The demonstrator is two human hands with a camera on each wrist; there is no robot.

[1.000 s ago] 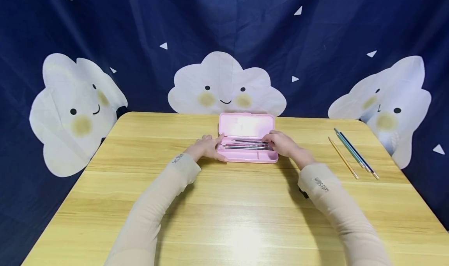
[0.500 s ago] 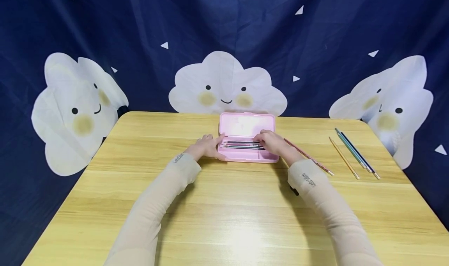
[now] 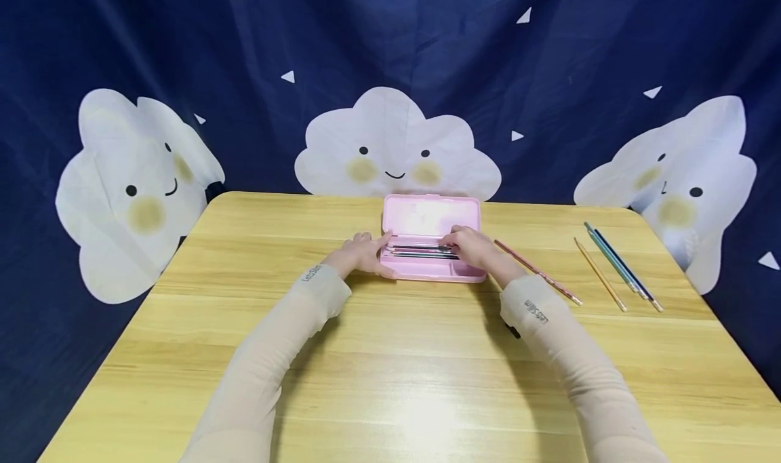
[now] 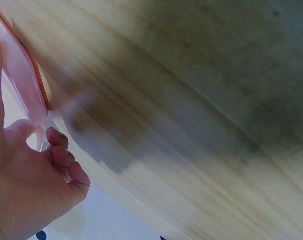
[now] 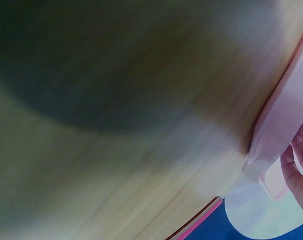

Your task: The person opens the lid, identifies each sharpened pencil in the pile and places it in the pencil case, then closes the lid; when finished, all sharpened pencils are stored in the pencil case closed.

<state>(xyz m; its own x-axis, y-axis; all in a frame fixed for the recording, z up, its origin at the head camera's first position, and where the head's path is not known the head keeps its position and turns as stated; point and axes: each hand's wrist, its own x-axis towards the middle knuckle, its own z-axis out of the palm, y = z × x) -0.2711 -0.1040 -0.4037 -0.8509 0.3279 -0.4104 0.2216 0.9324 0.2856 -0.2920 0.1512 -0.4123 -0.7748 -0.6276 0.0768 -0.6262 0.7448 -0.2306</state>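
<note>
A pink pencil case (image 3: pixel 417 268) stands near the table's far edge, its lid (image 3: pixel 431 216) raised at the back. My left hand (image 3: pixel 365 253) grips its left end, thumb at the front and a finger at the rear corner. Several pencils (image 3: pixel 417 253), dark, pink and green, lie lengthwise in the case's rear compartment. Over their right ends my right hand (image 3: pixel 477 247) reaches in with bent fingers, holding a dark pencil; its fingertips are partly hidden. The right wrist view has this hand (image 5: pixel 299 165) at its edge, beside the case wall (image 5: pixel 281 120).
Right of the case a red pencil (image 3: pixel 537 271) lies slantwise on the table (image 3: pixel 390 354). Farther right are a yellow pencil (image 3: pixel 601 274), a teal pencil (image 3: pixel 613 256) and a dark blue pencil (image 3: pixel 628 270). Behind the table hangs a navy cloth (image 3: pixel 256 36) with clouds.
My right hand has shifted left within the case, and the dark pencil has slid left with it. The red pencil shows beside my forearm. My left hand has kept its place.
</note>
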